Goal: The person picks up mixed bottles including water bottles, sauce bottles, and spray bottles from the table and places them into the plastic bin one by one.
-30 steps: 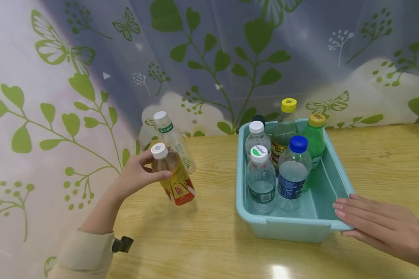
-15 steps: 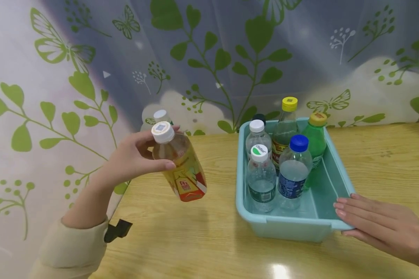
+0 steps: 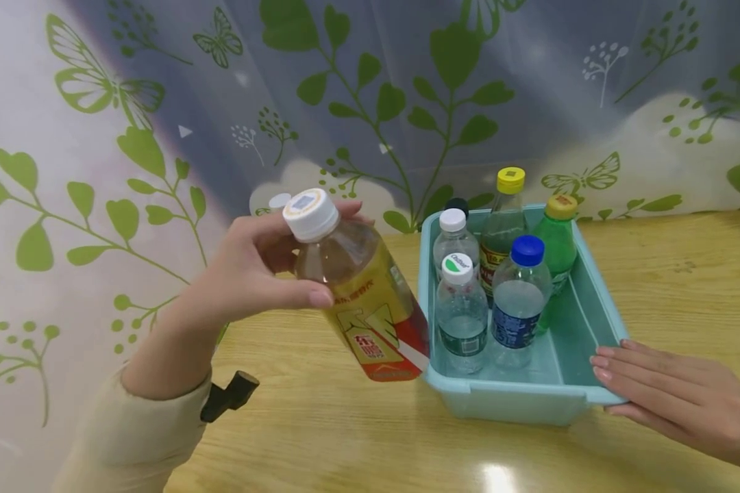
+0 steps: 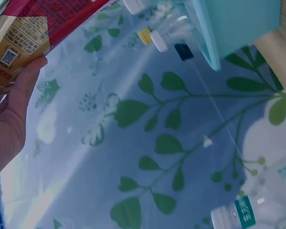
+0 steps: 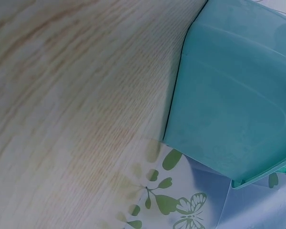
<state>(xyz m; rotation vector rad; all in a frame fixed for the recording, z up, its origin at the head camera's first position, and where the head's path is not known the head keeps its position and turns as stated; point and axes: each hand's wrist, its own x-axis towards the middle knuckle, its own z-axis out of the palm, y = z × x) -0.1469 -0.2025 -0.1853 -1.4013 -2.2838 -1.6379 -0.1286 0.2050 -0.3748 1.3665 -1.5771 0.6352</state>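
My left hand grips a drink bottle with a white cap and a yellow-and-red label, round its upper part. The bottle is tilted in the air, base toward the teal bin. Its lower edge overlaps the bin's left rim in the head view; whether they touch I cannot tell. In the left wrist view, fingers lie against the label. My right hand rests with straight fingers on the bin's front right corner. The right wrist view shows the bin's outer wall but not that hand.
Several bottles stand in the bin, among them a blue-capped one, a green one and a yellow-capped one. Behind my left hand a clear bottle is mostly hidden in the head view. A patterned curtain backs the wooden table.
My left hand has lifted the drink bottle off its place by the clear bottle and carried it right and nearer to the camera, toward the bin. My right hand has stayed on the rim.
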